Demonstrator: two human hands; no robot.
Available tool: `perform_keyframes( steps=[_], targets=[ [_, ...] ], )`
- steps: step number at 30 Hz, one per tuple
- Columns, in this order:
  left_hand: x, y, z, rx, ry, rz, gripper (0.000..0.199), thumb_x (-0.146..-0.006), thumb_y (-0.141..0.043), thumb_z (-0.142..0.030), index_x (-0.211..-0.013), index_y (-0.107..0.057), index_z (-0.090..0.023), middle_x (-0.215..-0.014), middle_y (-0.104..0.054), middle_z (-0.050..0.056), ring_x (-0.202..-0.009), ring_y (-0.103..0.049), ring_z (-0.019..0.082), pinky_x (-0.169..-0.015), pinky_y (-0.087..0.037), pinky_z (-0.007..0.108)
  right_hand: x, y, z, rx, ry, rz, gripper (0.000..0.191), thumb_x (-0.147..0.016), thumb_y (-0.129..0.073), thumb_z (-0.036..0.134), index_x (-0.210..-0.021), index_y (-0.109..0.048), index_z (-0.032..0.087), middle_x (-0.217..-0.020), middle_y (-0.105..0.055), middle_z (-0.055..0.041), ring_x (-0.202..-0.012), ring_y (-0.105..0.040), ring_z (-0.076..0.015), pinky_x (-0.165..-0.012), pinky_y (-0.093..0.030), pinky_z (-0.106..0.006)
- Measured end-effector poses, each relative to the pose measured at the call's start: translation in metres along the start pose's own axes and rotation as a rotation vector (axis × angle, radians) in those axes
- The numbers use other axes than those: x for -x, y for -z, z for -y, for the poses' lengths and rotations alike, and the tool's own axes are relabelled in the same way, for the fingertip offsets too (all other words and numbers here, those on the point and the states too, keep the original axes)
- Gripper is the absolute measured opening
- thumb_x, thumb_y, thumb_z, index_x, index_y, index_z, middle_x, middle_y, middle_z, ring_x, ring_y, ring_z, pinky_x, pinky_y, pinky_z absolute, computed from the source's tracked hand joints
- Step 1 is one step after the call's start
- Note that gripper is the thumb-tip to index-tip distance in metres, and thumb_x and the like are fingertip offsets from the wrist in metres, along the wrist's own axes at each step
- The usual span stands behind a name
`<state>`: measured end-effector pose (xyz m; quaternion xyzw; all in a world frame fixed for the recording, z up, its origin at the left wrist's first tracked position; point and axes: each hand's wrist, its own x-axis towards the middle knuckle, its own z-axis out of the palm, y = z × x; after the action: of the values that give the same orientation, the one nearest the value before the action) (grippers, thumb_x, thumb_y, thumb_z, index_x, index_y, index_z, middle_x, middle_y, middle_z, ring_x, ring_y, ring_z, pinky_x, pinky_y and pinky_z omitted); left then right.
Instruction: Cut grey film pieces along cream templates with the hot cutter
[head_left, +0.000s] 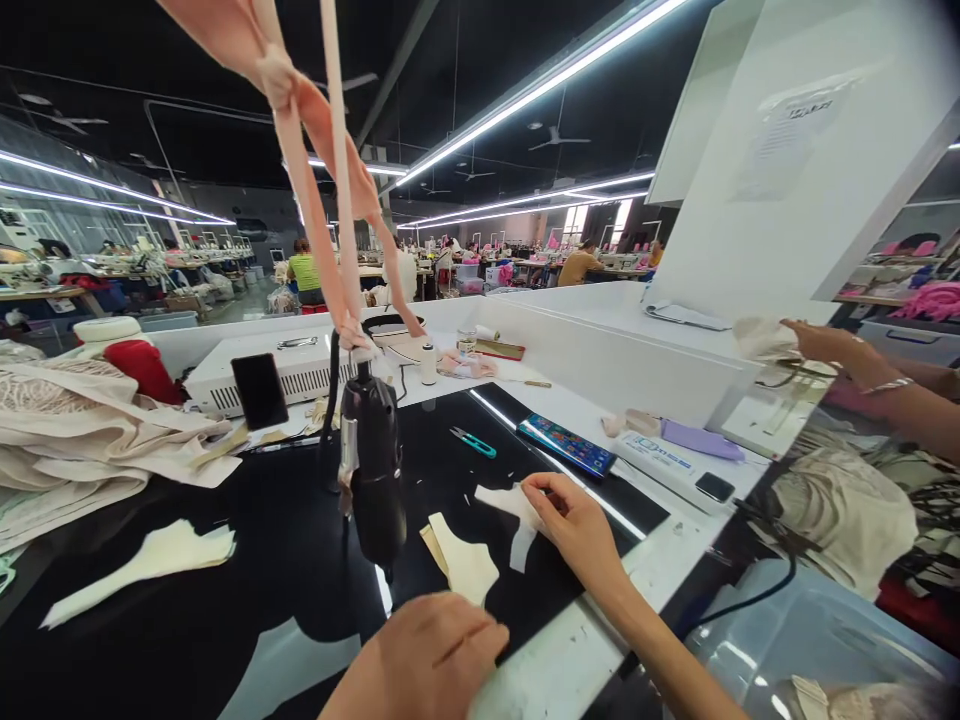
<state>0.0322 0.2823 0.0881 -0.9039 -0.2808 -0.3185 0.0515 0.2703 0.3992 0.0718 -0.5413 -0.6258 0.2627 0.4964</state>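
My right hand pinches the edge of a small white cut piece of fabric over the black table top. Part of that piece hangs down, thin and translucent. Close to the front edge, my left hand is closed with its fingers curled under; whatever is in them is hidden. Just beyond it lies a small stack of cream cut fabric pieces, its near end close to the left fingers. A black hanging power tool is suspended from peach fabric strips, left of both hands.
Teal thread snips and a phone lie beyond my hands. More cut pieces and a translucent template are at left. Cloth is heaped far left. A co-worker's hand holds pale fabric at right, above a plastic bin.
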Motion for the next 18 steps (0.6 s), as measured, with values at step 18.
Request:
perform_keyframes(
  steps=[18],
  targets=[
    [-0.092, -0.049, 0.045, -0.087, 0.306, 0.415, 0.05, -0.082, -0.047, 0.008, -0.121, -0.069, -0.013, -0.128, -0.069, 0.01, -0.123, -0.061, 0.026, -0.114, -0.047, 0.042, 0.007, 0.024, 0.002, -0.426, -0.108, -0.193, 0.032, -0.081, -0.076, 0.053, -0.085, -0.074, 0.021, -0.069, -0.063, 0.0009, -0.053, -0.051, -0.0131, -0.052, -0.042, -0.027]
  ],
)
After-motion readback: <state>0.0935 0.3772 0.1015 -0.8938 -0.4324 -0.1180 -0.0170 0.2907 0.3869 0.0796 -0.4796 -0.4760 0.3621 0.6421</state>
